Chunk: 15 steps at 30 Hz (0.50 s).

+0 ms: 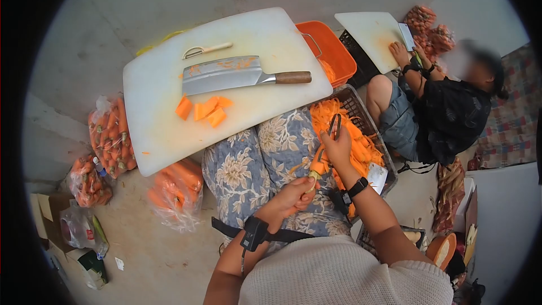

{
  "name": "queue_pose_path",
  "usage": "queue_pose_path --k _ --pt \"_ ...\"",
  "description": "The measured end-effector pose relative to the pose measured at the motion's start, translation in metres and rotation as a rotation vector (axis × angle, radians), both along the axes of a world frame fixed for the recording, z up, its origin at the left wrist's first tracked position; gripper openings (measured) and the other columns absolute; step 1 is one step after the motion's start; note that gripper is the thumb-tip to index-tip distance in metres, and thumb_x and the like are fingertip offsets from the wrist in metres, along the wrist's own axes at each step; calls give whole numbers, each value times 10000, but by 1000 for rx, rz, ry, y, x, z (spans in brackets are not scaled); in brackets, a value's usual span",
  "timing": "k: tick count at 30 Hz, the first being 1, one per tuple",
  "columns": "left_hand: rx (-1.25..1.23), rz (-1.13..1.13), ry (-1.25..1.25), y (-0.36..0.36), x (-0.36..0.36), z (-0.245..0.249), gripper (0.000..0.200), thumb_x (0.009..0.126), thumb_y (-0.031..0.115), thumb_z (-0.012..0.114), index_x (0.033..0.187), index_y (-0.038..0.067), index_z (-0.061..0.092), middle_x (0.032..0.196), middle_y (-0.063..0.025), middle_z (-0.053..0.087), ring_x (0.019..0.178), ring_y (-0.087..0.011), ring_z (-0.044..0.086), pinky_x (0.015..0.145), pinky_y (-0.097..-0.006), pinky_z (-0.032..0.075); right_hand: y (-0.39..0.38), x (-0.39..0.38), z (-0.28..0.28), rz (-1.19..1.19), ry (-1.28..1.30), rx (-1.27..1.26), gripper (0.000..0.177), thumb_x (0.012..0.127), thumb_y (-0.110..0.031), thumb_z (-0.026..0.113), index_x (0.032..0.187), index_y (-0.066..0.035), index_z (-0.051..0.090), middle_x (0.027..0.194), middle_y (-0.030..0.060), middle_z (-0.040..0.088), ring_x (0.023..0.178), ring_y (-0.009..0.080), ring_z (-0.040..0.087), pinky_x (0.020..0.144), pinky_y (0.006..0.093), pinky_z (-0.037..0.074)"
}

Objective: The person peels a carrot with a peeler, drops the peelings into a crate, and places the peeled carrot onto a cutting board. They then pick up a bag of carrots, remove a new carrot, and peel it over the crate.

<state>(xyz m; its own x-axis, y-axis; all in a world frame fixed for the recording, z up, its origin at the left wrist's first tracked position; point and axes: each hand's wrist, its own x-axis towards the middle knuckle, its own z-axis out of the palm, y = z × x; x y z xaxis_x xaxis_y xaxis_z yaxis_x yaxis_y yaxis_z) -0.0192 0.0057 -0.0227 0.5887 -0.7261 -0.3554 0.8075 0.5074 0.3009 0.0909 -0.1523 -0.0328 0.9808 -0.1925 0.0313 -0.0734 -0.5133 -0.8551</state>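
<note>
My left hand [296,193] is wrapped round a carrot [317,168] near its pale top end, above my lap. A dark-handled peeler [335,126] is in my right hand [339,149], just beyond the carrot's other end. Beneath and beside my right hand, orange peelings [358,141] fill a dark crate [389,175]. On the white cutting board [152,96] across my knees lie a cleaver [226,76] with a wooden handle, a white peeler [207,50] and several cut carrot pieces [208,109].
Bags of carrots [111,135] stand at the left, another bag [176,189] by my knee. An orange basin [339,59] is behind the crate. At the right sits a co-worker [451,101], hands on a second board [370,36] with a cleaver [406,36].
</note>
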Motion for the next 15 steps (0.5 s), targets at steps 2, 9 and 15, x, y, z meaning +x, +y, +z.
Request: queue_pose_path --k 2,9,15 --pt "-5 0 -2 0 1 0 264 961 282 385 966 30 461 579 41 357 416 -26 256 361 -167 230 -2 3 -4 19 -52 -44 266 712 -180 678 792 -9 490 765 95 498 693 205 496 645 326 403" --pt "30 -21 -26 2 0 3 255 960 269 386 966 24 459 580 43 370 415 -24 265 362 -167 230 -31 38 -36 -164 -22 -51 331 686 -242 696 773 4 491 824 122 480 782 263 504 714 370 402" --pt "62 -24 16 1 2 8 251 955 259 402 969 15 459 569 41 380 400 -20 262 359 -163 227 -39 55 -49 -283 248 82 247 727 -186 640 648 -20 477 577 78 465 505 184 467 503 345 380"
